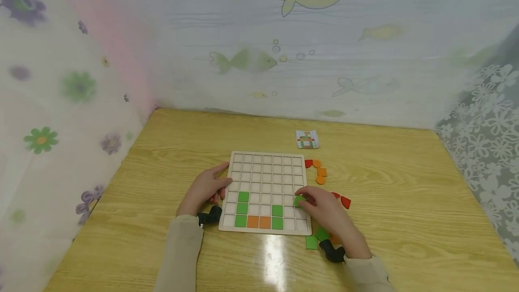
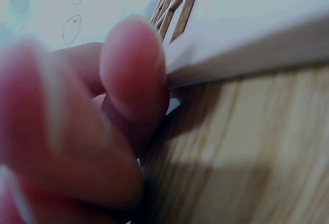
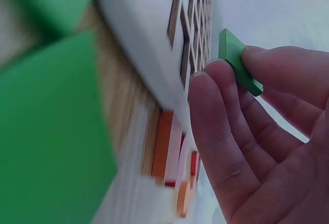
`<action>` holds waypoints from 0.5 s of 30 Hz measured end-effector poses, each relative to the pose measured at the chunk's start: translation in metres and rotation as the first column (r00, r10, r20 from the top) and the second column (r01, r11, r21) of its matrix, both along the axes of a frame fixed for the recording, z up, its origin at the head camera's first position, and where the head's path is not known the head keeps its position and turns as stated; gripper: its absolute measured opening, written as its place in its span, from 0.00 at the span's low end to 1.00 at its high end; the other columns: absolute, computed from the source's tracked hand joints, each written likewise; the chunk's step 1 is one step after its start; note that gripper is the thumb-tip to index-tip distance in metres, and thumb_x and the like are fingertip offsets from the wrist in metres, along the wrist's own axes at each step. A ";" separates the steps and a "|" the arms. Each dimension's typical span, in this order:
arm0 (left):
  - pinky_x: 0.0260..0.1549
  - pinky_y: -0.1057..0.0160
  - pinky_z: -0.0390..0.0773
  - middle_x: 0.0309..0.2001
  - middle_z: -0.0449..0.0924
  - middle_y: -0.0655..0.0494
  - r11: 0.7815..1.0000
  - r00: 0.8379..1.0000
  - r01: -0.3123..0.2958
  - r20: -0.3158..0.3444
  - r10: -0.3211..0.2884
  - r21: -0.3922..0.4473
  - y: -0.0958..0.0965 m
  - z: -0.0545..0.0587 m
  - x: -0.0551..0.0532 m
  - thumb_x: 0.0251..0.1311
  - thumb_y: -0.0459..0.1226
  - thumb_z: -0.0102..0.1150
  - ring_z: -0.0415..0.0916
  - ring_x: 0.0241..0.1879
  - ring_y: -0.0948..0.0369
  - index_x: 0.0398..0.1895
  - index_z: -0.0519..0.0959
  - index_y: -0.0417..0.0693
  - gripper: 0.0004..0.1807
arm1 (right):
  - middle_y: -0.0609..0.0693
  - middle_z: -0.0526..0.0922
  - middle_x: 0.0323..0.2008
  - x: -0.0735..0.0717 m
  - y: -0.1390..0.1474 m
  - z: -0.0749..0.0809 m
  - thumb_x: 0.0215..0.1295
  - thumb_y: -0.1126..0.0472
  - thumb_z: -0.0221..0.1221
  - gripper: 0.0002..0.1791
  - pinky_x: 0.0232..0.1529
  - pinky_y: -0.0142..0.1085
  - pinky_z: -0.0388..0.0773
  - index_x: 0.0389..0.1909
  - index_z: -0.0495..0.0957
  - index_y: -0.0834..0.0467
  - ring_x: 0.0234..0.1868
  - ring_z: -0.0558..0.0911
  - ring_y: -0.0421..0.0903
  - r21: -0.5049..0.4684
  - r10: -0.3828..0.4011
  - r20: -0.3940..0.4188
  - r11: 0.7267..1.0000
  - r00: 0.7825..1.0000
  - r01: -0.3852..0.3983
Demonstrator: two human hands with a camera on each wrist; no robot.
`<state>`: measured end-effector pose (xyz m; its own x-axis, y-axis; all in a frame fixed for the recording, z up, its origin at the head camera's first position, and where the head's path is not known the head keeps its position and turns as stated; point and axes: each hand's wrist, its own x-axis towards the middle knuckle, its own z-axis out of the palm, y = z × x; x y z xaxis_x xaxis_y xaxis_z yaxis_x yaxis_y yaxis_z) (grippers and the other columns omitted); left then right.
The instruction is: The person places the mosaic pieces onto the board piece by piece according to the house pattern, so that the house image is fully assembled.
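Observation:
A white wooden grid board (image 1: pixel 263 153) lies flat on the table. Green square tiles (image 1: pixel 242 208) and two orange square tiles (image 1: pixel 258 222) fill several cells in its lower rows. My right hand (image 1: pixel 326 206) pinches a green square tile (image 3: pixel 239 62) between thumb and fingertips, over the board's right side. At the board's left edge, my left hand (image 1: pixel 204 188) rests with its index finger reaching along the rim and its thumb at the edge. The left wrist view has those fingertips close up, against the board's side (image 2: pixel 247 49).
Behind the board lies a small pattern card (image 1: pixel 307 139). Orange pieces (image 1: pixel 321 172) and red pieces (image 1: pixel 345 202) lie to the right of the board. Loose green tiles (image 1: pixel 311 242) lie near its lower right corner, partly under the right wrist. Patterned curtains (image 1: pixel 243 84) surround the table.

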<state>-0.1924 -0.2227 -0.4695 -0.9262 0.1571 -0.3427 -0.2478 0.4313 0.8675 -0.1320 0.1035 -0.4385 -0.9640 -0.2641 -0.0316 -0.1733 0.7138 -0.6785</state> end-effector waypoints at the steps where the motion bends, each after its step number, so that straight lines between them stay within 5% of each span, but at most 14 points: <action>1: 0.10 0.59 0.71 0.15 0.74 0.43 1.000 1.000 0.001 -0.004 -0.001 -0.006 0.000 0.000 0.000 0.56 0.46 0.57 0.62 0.06 0.59 0.63 0.60 0.71 0.31 | 0.38 0.76 0.32 -0.002 -0.002 -0.001 0.57 0.58 0.59 0.10 0.35 0.35 0.71 0.41 0.78 0.49 0.31 0.72 0.39 -0.002 0.004 0.002 1.000 1.000 -0.004; 15: 0.08 0.61 0.69 0.14 0.73 0.43 1.000 1.000 0.002 0.000 -0.002 -0.002 0.001 0.000 -0.001 0.56 0.45 0.57 0.61 0.06 0.60 0.63 0.60 0.71 0.30 | 0.37 0.76 0.32 -0.017 -0.029 -0.002 0.58 0.57 0.58 0.08 0.35 0.35 0.70 0.39 0.79 0.46 0.30 0.72 0.38 0.011 0.040 0.007 0.999 0.999 -0.040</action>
